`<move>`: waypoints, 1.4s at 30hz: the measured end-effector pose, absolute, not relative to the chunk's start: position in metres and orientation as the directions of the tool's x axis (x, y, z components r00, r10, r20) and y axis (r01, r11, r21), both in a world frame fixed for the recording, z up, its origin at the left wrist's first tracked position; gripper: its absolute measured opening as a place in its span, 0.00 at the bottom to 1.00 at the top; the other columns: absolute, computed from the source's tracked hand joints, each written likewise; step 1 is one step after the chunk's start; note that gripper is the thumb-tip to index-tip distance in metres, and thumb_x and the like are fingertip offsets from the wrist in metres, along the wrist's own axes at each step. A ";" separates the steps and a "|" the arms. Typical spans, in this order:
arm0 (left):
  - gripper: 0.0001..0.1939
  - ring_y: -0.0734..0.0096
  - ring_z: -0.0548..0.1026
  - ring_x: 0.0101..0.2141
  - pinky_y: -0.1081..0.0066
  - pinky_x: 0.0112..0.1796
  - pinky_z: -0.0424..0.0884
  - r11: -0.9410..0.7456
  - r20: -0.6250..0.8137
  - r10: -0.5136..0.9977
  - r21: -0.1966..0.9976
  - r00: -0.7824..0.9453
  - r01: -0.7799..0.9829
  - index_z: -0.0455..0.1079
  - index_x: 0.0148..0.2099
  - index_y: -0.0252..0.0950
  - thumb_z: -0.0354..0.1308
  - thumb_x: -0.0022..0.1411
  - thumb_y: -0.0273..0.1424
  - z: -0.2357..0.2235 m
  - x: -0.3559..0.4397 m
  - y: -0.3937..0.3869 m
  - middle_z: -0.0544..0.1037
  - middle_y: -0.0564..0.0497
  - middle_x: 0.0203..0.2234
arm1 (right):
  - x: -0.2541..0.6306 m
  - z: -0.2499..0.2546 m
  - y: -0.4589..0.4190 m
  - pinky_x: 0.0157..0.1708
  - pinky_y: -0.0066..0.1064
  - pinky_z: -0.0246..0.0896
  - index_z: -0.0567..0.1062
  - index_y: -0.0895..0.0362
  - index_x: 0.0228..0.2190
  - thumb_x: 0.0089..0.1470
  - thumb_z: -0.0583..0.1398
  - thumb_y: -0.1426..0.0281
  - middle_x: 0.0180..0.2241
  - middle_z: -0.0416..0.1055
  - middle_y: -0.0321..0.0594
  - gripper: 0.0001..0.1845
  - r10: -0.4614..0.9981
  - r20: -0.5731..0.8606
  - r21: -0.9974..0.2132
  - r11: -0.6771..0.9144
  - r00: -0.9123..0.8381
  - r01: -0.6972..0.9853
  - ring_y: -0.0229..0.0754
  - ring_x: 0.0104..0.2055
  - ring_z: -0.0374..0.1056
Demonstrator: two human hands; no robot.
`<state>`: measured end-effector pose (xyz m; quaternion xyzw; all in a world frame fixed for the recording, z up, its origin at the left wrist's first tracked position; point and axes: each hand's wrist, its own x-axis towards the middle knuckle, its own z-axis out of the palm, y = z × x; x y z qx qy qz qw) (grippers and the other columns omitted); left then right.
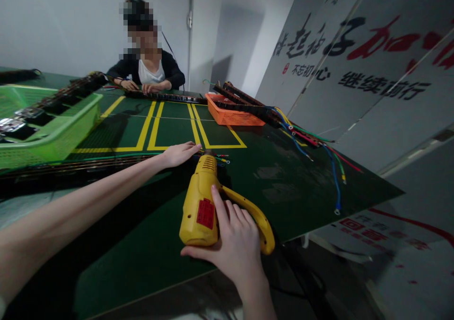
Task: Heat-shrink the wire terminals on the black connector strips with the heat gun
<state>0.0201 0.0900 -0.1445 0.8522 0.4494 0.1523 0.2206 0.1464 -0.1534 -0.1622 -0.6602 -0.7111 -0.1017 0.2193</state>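
My right hand [236, 232] is wrapped round a yellow heat gun [198, 206] with a red label, its index finger lying along the body. The nozzle points away from me, close to the ends of several thin wires [222, 160] with ring terminals. My left hand [180, 153] reaches across and pinches these wires just left of the nozzle; its fingertips are partly hidden. The wires run from a long dark strip assembly [88, 168] lying along the near left side of the table, beneath my left forearm.
On the green table [142, 244] with yellow tape lines stand a green basket [78, 126] and an orange basket [234, 116], both bearing dark strips. Coloured wires [335, 178] hang toward the right edge. Across the table a person [152, 72] handles another strip [166, 97].
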 end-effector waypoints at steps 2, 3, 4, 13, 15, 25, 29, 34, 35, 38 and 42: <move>0.37 0.60 0.67 0.54 0.67 0.54 0.60 -0.519 0.060 0.817 0.511 0.574 0.686 0.68 0.52 0.37 0.29 0.62 0.54 -0.144 0.020 0.090 0.69 0.49 0.54 | 0.154 -0.161 -0.154 0.42 0.41 0.61 0.49 0.58 0.63 0.30 0.57 0.32 0.43 0.70 0.46 0.67 0.901 0.435 -0.156 0.082 -0.006 0.984 0.51 0.42 0.67; 0.37 0.59 0.67 0.54 0.66 0.54 0.60 -0.526 0.058 0.810 0.511 0.584 0.680 0.69 0.51 0.38 0.29 0.62 0.54 -0.144 0.020 0.090 0.69 0.49 0.54 | 0.158 -0.160 -0.154 0.42 0.41 0.61 0.49 0.58 0.63 0.31 0.58 0.32 0.43 0.70 0.46 0.66 0.903 0.429 -0.157 0.067 0.007 0.985 0.51 0.42 0.68; 0.36 0.59 0.67 0.54 0.65 0.54 0.59 -0.526 0.053 0.809 0.512 0.586 0.679 0.70 0.50 0.38 0.29 0.62 0.54 -0.144 0.019 0.090 0.69 0.49 0.54 | 0.162 -0.159 -0.154 0.42 0.41 0.61 0.48 0.58 0.63 0.32 0.58 0.33 0.44 0.70 0.47 0.66 0.905 0.426 -0.153 0.053 0.018 0.987 0.52 0.43 0.68; 0.36 0.58 0.66 0.54 0.64 0.54 0.60 -0.486 0.033 0.837 0.506 0.547 0.713 0.66 0.54 0.39 0.30 0.61 0.55 -0.142 0.020 0.089 0.68 0.50 0.55 | 0.184 -0.164 -0.155 0.43 0.42 0.61 0.49 0.60 0.62 0.36 0.56 0.33 0.48 0.70 0.50 0.63 0.883 0.460 -0.074 -0.068 0.094 0.995 0.54 0.47 0.67; 0.36 0.57 0.67 0.54 0.63 0.53 0.61 -0.480 0.033 0.843 0.495 0.537 0.724 0.65 0.55 0.38 0.31 0.61 0.55 -0.141 0.021 0.088 0.68 0.49 0.55 | 0.182 -0.165 -0.157 0.43 0.41 0.61 0.49 0.61 0.62 0.36 0.56 0.33 0.48 0.70 0.51 0.63 0.878 0.470 -0.062 -0.071 0.092 0.996 0.54 0.47 0.67; 0.29 0.62 0.68 0.52 0.67 0.52 0.62 -0.567 0.100 0.796 0.468 0.597 0.678 0.68 0.49 0.39 0.33 0.64 0.48 -0.147 0.020 0.092 0.69 0.51 0.53 | 0.144 -0.167 -0.160 0.40 0.41 0.61 0.50 0.63 0.62 0.35 0.54 0.31 0.44 0.71 0.50 0.65 0.852 0.523 -0.079 0.028 0.017 0.997 0.53 0.41 0.68; 0.24 0.65 0.71 0.48 0.69 0.50 0.65 -0.655 0.204 0.739 0.437 0.642 0.616 0.70 0.46 0.39 0.37 0.64 0.43 -0.156 0.019 0.098 0.72 0.51 0.48 | 0.135 -0.169 -0.158 0.38 0.41 0.62 0.50 0.62 0.62 0.32 0.55 0.31 0.42 0.71 0.49 0.67 0.842 0.539 -0.089 0.084 -0.023 0.993 0.52 0.38 0.68; 0.17 0.69 0.72 0.45 0.71 0.47 0.68 -0.714 0.339 0.688 0.471 0.641 0.517 0.71 0.44 0.40 0.43 0.61 0.36 -0.163 0.018 0.102 0.74 0.52 0.45 | 0.133 -0.171 -0.158 0.38 0.41 0.62 0.49 0.61 0.63 0.30 0.55 0.30 0.40 0.72 0.48 0.68 0.838 0.545 -0.096 0.086 -0.020 0.992 0.53 0.38 0.68; 0.16 0.69 0.72 0.45 0.71 0.47 0.68 -0.701 0.344 0.703 0.484 0.623 0.524 0.70 0.45 0.40 0.44 0.61 0.35 -0.162 0.018 0.101 0.74 0.52 0.45 | 0.134 -0.171 -0.158 0.39 0.42 0.62 0.49 0.61 0.63 0.30 0.55 0.30 0.41 0.72 0.48 0.68 0.839 0.544 -0.100 0.087 -0.019 0.991 0.53 0.38 0.68; 0.17 0.67 0.73 0.45 0.70 0.45 0.69 -0.646 0.321 0.762 0.451 0.563 0.616 0.68 0.49 0.41 0.46 0.60 0.35 -0.155 0.013 0.099 0.75 0.52 0.46 | 0.134 -0.172 -0.158 0.39 0.42 0.62 0.48 0.60 0.63 0.31 0.54 0.30 0.42 0.72 0.48 0.68 0.840 0.543 -0.108 0.082 -0.010 0.991 0.53 0.39 0.68; 0.18 0.58 0.74 0.44 0.61 0.47 0.66 -0.603 0.223 0.795 0.193 0.564 0.774 0.72 0.45 0.42 0.46 0.60 0.43 -0.141 0.005 0.098 0.76 0.50 0.44 | 0.134 -0.173 -0.157 0.39 0.42 0.62 0.48 0.61 0.63 0.32 0.53 0.30 0.41 0.72 0.48 0.67 0.846 0.533 -0.102 0.088 -0.020 0.991 0.53 0.39 0.68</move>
